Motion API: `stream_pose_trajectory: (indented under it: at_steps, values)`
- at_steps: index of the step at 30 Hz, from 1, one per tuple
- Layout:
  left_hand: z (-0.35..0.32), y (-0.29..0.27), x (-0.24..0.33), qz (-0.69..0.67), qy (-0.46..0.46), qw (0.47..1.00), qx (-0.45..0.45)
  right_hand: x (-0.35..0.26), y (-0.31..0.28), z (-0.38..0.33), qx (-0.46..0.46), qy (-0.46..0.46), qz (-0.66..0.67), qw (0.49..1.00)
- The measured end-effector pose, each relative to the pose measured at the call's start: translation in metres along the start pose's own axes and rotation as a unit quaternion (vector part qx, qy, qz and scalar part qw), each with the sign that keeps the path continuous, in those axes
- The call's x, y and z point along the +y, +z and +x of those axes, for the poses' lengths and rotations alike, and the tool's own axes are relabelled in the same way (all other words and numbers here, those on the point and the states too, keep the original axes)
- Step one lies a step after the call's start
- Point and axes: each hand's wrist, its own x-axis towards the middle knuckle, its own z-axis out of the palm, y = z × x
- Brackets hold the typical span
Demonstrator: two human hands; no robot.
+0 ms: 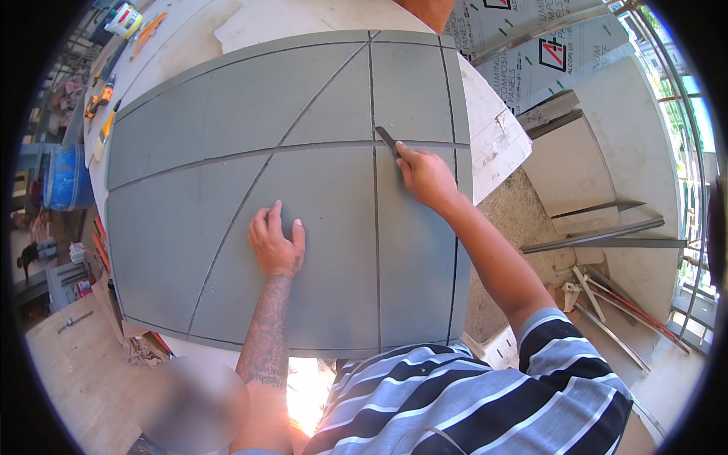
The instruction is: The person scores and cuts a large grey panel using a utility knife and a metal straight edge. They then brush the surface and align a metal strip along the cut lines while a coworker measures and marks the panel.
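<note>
A large grey-green panel (326, 205) lies flat in front of me, crossed by several dark straight grooves, one of them slanting. My right hand (428, 178) is closed around a dark, narrow, blade-like tool (386, 139). The tool's tip points up and left, by the crossing of a lengthwise groove and a crosswise one; I cannot tell whether it touches the surface. Most of its grip end is hidden in the fingers. Lower on the panel, left of the middle, my left hand (276, 241) rests with its fingers apart, holding nothing.
The panel sits on a white worktop (189, 38). Along its far left lie a drill (101, 97), a yellow-handled brush (105, 133) and a white tub (123, 20). A blue drum (68, 178) stands at left. Metal strips (595, 233) lean at right; a person's blurred head is at lower left.
</note>
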Motion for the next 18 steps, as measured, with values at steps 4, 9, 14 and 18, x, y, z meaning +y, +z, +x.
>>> stream_pose_trajectory:
  at_steps: [4,9,14,18]
  values:
    - [-0.026,0.000,0.006,-0.013,-0.011,0.999,-0.027,0.004,-0.018,-0.007,0.028,0.069,0.078,0.994]
    - [0.004,-0.012,-0.006,-0.001,0.008,1.000,-0.002,-0.015,-0.050,0.135,0.138,0.023,0.079,0.987]
    - [0.006,0.001,-0.004,0.009,0.015,1.000,0.012,-0.004,-0.050,0.215,0.080,0.045,0.051,0.994]
    - [0.003,-0.002,-0.002,-0.009,0.006,1.000,0.005,0.003,-0.029,0.226,0.073,0.058,0.024,0.995]
